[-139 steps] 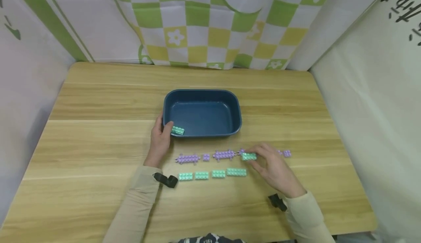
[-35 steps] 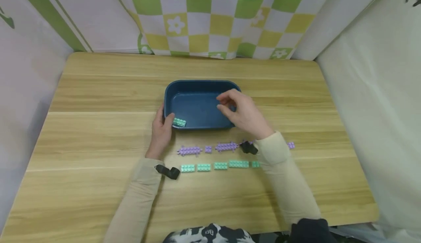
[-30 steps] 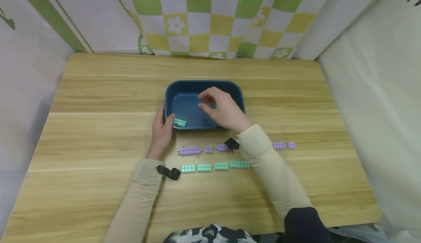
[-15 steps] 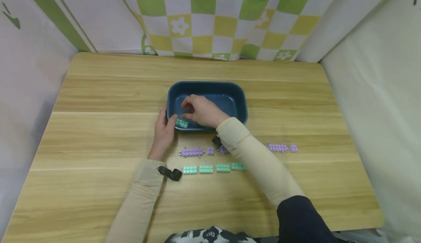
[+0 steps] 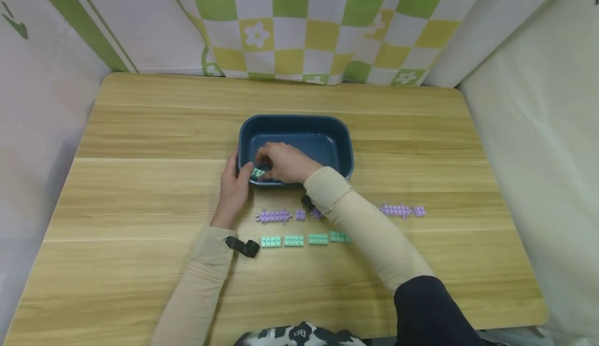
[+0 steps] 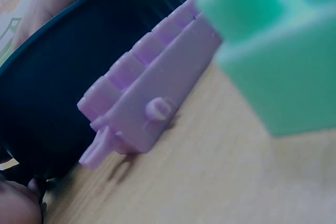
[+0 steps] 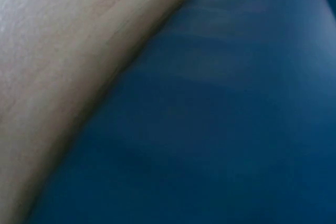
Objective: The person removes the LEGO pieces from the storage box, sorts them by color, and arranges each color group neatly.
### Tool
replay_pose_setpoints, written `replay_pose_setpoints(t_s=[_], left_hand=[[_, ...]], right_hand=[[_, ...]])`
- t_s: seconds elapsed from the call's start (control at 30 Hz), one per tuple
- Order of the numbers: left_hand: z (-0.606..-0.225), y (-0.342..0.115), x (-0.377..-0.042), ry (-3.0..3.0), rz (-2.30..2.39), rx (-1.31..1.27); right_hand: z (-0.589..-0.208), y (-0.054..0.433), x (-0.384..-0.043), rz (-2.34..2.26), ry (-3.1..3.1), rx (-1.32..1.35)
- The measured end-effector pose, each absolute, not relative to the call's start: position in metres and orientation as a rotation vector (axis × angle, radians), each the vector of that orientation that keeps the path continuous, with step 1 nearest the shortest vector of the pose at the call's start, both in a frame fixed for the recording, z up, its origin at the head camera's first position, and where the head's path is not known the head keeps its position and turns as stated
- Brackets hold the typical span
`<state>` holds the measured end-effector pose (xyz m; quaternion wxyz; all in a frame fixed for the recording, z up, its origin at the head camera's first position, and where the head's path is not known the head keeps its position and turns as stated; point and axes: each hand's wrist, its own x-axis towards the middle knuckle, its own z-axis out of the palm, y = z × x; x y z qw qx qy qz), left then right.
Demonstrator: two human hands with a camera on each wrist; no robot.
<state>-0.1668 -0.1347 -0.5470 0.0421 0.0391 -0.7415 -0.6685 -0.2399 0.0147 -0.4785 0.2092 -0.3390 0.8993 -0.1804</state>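
My left hand (image 5: 233, 190) grips the near-left corner of a dark blue rectangular tub (image 5: 346, 171), thumb over the rim and fingers outside. Inside that corner lies a green toy building brick (image 5: 257, 173). My right hand (image 5: 287, 161) reaches into the tub above it. Thumb and index finger stand apart around the brick, the thumb overlapping part of it. The right wrist view shows mostly the tub's blue wall (image 7: 199, 119) beside part of the hand. A purple studded brick (image 6: 142, 82) with side pegs and a green brick (image 6: 283, 72) loom close in the left wrist view.
On the wooden table (image 5: 140, 127), before the tub, runs a row of purple bricks (image 5: 274, 216). Nearer the body is a row of green bricks (image 5: 294, 241). My right forearm (image 5: 374, 236) crosses both rows and hides part of them. A checkered curtain hangs behind.
The right hand left a green brick at the near row's right end, then swung over the tub leftward and down to the brick in its corner. The left hand keeps its hold.
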Motion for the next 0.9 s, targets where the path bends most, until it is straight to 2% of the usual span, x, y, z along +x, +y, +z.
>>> replay_pose_setpoints(t_s=[0.9], left_hand=[[-0.545,-0.135,-0.167,-2.268,-2.066,0.135]], right_hand=[[-0.477,0.039,-0.244,-0.515,2.479,-0.872]])
